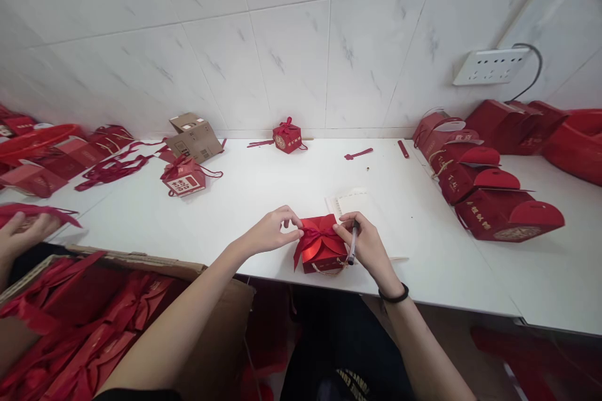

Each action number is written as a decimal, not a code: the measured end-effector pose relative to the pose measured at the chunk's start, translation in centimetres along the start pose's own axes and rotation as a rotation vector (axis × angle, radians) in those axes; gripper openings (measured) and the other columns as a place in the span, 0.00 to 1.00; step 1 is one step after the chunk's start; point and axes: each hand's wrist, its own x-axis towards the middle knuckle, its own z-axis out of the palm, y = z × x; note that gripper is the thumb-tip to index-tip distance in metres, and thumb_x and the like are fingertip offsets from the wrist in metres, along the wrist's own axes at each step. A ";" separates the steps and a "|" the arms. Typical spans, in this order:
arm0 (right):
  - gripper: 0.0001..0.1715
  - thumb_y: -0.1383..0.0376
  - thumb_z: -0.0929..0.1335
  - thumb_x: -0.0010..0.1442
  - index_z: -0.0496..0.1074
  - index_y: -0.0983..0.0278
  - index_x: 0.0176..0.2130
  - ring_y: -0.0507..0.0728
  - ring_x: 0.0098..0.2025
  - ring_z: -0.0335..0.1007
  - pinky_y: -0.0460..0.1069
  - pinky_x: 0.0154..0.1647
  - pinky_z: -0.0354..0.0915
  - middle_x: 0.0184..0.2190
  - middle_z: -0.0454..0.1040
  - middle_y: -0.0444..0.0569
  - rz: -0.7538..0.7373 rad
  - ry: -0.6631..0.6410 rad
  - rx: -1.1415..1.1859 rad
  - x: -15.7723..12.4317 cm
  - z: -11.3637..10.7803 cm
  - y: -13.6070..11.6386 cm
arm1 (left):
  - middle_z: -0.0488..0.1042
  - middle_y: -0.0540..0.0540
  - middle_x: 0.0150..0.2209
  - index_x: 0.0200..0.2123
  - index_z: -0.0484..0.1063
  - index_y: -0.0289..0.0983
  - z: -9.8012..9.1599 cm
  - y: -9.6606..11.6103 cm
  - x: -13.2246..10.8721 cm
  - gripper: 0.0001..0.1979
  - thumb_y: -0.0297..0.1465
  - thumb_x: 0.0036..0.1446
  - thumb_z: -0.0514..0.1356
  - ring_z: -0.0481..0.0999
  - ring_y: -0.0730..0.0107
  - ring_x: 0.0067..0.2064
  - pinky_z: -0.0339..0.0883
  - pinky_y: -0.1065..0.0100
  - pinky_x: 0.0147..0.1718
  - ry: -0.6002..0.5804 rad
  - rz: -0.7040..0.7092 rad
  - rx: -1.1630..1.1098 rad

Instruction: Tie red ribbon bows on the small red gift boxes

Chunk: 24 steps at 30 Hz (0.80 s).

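Note:
A red gift box point(324, 255) with overlapping petal flaps sits at the table's front edge, a twisted cord handle hanging at its near side. Across its top runs a dark red ribbon point(314, 237), gathered at the middle. My left hand point(277, 229) pinches the ribbon at the box's left side. At the right side, the thumb and fingers of my right hand point(364, 239) meet the ribbon's other part. That same hand also keeps a pen point(352, 249) between its fingers, pointing down. Just behind the box lies an open notebook point(355, 200), partly covered by my right hand.
Two tied red boxes stand at the back point(286, 138) and left point(184, 177), near a brown carton point(197, 138). Untied boxes point(498, 213) line the right. Loose ribbons point(113, 166) lie left. Another person's hand point(28, 232) is beside a cardboard box point(188, 268) of red boxes.

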 end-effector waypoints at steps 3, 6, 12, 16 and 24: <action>0.22 0.49 0.69 0.47 0.64 0.62 0.33 0.55 0.26 0.63 0.50 0.30 0.60 0.24 0.68 0.44 0.014 -0.001 0.024 0.0 0.0 0.2 | 0.67 0.47 0.38 0.33 0.71 0.38 0.1 0.1 0.0 0.08 0.36 0.53 0.57 0.65 0.72 0.34 0.62 0.67 0.36 -0.006 -0.025 -0.046; 0.20 0.50 0.69 0.48 0.64 0.62 0.33 0.55 0.27 0.63 0.50 0.30 0.60 0.24 0.68 0.44 0.010 -0.008 0.027 0.1 0.0 0.3 | 0.68 0.47 0.37 0.31 0.70 0.36 0.0 0.3 0.1 0.09 0.36 0.54 0.56 0.64 0.73 0.33 0.61 0.68 0.34 -0.034 -0.046 -0.173; 0.20 0.51 0.69 0.48 0.64 0.62 0.33 0.54 0.26 0.63 0.50 0.30 0.59 0.23 0.68 0.44 -0.003 -0.016 0.050 0.2 0.0 0.4 | 0.66 0.52 0.28 0.33 0.65 0.35 0.4 1.0 0.3 0.13 0.38 0.52 0.60 0.58 0.81 0.24 0.52 0.74 0.24 -0.143 -0.179 -0.631; 0.22 0.50 0.70 0.47 0.64 0.63 0.34 0.54 0.25 0.62 0.49 0.28 0.59 0.23 0.67 0.43 0.003 -0.017 0.089 0.2 0.0 0.6 | 0.64 0.54 0.26 0.35 0.65 0.35 0.9 1.1 0.5 0.15 0.38 0.49 0.64 0.54 0.84 0.22 0.45 0.75 0.21 -0.198 -0.190 -0.867; 0.24 0.47 0.70 0.46 0.65 0.63 0.33 0.54 0.26 0.63 0.50 0.28 0.60 0.23 0.68 0.44 0.008 -0.017 0.099 0.2 -0.1 0.6 | 0.62 0.53 0.26 0.33 0.66 0.34 0.6 1.2 0.4 0.13 0.39 0.53 0.60 0.59 0.82 0.22 0.50 0.75 0.19 -0.210 -0.238 -0.849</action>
